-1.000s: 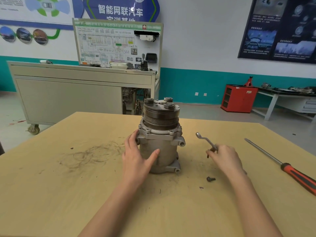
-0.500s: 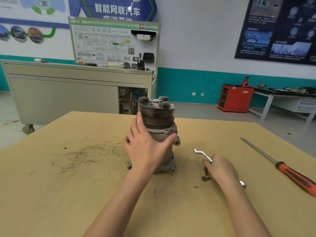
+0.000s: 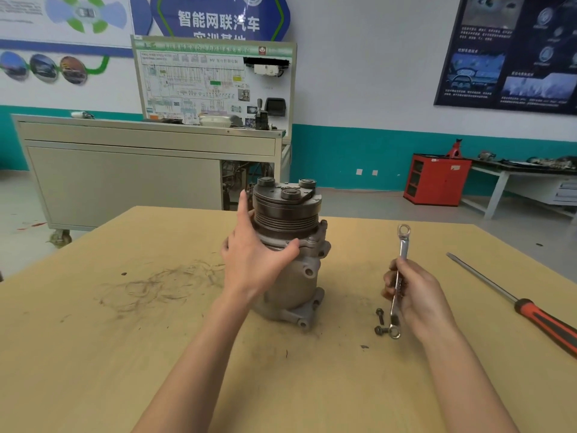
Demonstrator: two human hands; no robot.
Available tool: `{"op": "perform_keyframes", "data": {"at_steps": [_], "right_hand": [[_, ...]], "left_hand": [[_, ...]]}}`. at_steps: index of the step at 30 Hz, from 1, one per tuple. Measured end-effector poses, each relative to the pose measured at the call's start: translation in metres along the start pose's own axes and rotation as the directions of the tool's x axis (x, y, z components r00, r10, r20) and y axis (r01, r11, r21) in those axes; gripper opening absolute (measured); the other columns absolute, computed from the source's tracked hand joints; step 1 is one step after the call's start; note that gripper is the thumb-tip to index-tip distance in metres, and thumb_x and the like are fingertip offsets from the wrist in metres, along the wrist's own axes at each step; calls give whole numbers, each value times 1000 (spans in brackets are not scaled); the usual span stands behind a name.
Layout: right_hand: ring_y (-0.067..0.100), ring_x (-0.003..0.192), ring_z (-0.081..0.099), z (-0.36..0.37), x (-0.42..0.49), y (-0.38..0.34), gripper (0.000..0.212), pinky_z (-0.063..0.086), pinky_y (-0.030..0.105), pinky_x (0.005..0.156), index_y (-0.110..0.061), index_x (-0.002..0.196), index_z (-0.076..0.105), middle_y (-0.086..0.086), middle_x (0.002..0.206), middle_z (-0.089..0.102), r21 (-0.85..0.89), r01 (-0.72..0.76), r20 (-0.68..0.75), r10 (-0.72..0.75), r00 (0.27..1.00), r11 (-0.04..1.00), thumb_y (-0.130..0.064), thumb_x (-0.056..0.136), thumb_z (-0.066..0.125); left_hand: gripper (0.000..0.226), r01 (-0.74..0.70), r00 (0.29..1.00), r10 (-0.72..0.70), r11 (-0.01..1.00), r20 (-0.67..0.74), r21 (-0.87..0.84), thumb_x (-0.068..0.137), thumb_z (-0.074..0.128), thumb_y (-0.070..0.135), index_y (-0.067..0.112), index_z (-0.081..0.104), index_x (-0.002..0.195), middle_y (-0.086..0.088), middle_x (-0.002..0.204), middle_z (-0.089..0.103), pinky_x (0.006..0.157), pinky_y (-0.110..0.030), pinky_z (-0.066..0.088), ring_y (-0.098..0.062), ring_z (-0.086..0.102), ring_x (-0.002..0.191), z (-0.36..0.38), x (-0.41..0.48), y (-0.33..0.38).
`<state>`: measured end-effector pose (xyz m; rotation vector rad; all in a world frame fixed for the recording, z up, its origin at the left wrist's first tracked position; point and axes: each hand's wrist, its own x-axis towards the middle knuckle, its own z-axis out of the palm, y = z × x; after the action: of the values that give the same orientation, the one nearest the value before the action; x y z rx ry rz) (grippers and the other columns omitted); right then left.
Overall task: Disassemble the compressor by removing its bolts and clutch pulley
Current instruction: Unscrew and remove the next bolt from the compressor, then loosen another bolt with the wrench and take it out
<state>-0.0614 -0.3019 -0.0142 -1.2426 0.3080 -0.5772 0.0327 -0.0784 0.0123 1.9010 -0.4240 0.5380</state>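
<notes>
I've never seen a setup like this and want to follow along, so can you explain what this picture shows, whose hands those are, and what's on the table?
There is no machine here. The picture comes from a camera worn on a person's head, looking forward and down at their own two bare hands. The left grip steadies a grey metal compressor that stands upright on a wooden table. It wraps around the base of the ribbed clutch pulley on top. The right grip holds a slim wrench by its middle, ring end up. Beside that grip, two loose bolts lie on the table. A screwdriver with a red and black handle lies further right.
</notes>
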Motion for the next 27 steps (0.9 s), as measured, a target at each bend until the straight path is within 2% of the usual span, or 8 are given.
{"op": "perform_keyframes", "data": {"at_steps": [3, 6, 8, 12, 15, 18, 22, 27], "right_hand": [[15, 57, 51, -1, -1, 1, 28, 40, 27, 61, -11, 73, 53, 7, 62, 69, -100, 42, -57, -48, 997, 994, -21, 98, 45], [10, 72, 54, 1, -2, 3, 27, 33, 24, 61, -14, 74, 53, 6, 70, 73, -209, 64, -79, -82, 994, 976, -24, 98, 45], [3, 59, 52, 0, -2, 4, 27, 33, 18, 51, -13, 75, 53, 7, 71, 72, -193, 62, -92, -81, 992, 979, -24, 98, 45], [7, 38, 34, 1, -2, 5, 23, 30, 15, 36, -12, 77, 47, 16, 75, 72, -78, 106, -110, -115, 987, 991, -20, 98, 45], [14, 45, 44, 8, -8, 2, 22, 39, 19, 41, -12, 79, 48, 18, 77, 71, -5, 190, -93, -190, 977, 982, -20, 99, 45], [19, 57, 58, 21, -20, -4, 18, 51, 24, 52, -11, 84, 54, 16, 81, 71, 43, 342, -60, -340, 939, 939, -18, 97, 45], [18, 75, 68, 45, -44, -15, 19, 57, 26, 69, -17, 94, 63, 3, 97, 71, -141, 674, -12, -682, 731, 725, -21, 94, 44], [12, 110, 62, 75, -73, -16, 38, 49, 20, 90, -10, 114, 65, 5, 122, 62, -333, 918, 438, -826, 354, 217, -35, 97, 43]], "left_hand": [[116, 22, 983, 11, 984, 182, -177, 58, 73, 49, 40, 3, 150, 13, 127, 46, 111, -46, 34, -10, 51, 121, -15, 11, -11], [111, 22, 963, 45, 970, 266, -242, 60, 74, 46, 43, 8, 149, 20, 123, 44, 101, -25, 39, 13, 47, 109, -21, 19, -18], [110, 15, 965, 53, 967, 258, -255, 61, 74, 51, 44, 8, 149, 26, 126, 40, 96, -17, 36, 21, 40, 109, -20, 16, -19], [103, -17, 995, 39, 972, 92, -233, 61, 65, 73, 51, 11, 146, 23, 146, 30, 107, -27, 28, 5, 33, 131, -16, -11, -33], [90, -46, 997, 57, 980, 47, -195, 63, 60, 74, 62, 11, 137, 22, 151, 27, 110, -31, 25, 3, 28, 136, -18, -24, -39], [93, -60, 997, 66, 989, 41, -133, 65, 59, 72, 53, 8, 140, 19, 152, 22, 114, -34, 24, -1, 23, 140, -14, -28, -35], [92, -76, 995, 82, 991, 53, -109, 70, 61, 60, 42, 5, 141, 22, 147, 17, 119, -37, 19, -1, 16, 142, -8, -30, -32], [90, -74, 996, 79, 992, 51, -105, 71, 61, 58, 39, 8, 141, 19, 148, 19, 119, -37, 17, -5, 16, 144, -9, -30, -31]]}}
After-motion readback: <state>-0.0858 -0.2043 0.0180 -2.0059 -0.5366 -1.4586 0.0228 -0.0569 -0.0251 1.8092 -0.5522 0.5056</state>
